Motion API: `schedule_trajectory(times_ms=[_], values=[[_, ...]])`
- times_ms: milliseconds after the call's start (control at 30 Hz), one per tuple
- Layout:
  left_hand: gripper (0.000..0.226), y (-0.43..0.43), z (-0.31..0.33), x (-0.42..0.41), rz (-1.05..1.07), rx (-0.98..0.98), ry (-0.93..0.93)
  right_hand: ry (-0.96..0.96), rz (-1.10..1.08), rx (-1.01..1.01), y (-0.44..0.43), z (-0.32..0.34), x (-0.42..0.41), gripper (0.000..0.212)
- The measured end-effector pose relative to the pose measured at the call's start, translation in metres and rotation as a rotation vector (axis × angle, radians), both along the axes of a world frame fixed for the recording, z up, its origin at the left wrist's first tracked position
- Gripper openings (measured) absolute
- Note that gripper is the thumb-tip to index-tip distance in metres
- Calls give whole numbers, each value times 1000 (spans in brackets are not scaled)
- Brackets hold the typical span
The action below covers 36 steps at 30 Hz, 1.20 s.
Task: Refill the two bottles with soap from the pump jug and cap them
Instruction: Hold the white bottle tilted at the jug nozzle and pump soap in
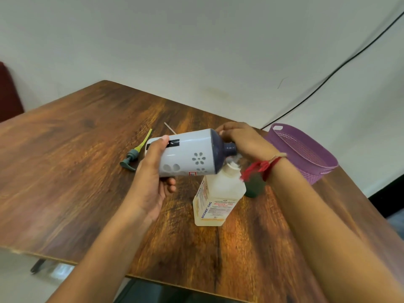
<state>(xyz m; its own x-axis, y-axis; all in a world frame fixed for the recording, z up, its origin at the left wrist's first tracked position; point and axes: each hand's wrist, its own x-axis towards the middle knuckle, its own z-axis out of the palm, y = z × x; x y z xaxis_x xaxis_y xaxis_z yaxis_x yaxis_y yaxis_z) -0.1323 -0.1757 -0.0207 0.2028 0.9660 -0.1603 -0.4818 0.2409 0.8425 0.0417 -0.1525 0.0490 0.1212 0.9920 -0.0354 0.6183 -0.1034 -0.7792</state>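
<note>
My left hand (153, 178) grips a grey bottle with flower prints (192, 153), held on its side above the table with its dark open neck pointing right. My right hand (242, 138) is curled over the pump head of the translucent soap jug (216, 200), right next to the bottle's neck; the pump nozzle is mostly hidden under the hand. A dark green bottle (254, 186) stands behind the jug, partly covered by my right wrist. A grey pump cap with a yellow tube (133, 158) lies on the table to the left.
A purple plastic basket (306, 154) sits at the table's right corner against the wall. The wooden table (76, 160) has its near edge below my forearms. A black cable (328, 75) runs down the wall. A thin stick (170, 128) lies behind the bottle.
</note>
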Motion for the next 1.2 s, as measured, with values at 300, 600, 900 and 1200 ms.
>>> schedule_trajectory(times_ms=[300, 600, 900, 1200], values=[[35, 0, 3, 1, -15, 30, -6, 35, 64, -135, 0, 7, 4, 26], [49, 5, 2, 0, -24, 29, -4, -92, 1, -144, 4, 1, 2, 21], [50, 7, -2, 2, -11, 16, 5, -67, 48, -122, 0, -4, 0, 31], [36, 7, -3, 2, 5, 62, -25, -54, 15, -129, 4, 12, -1, 24]])
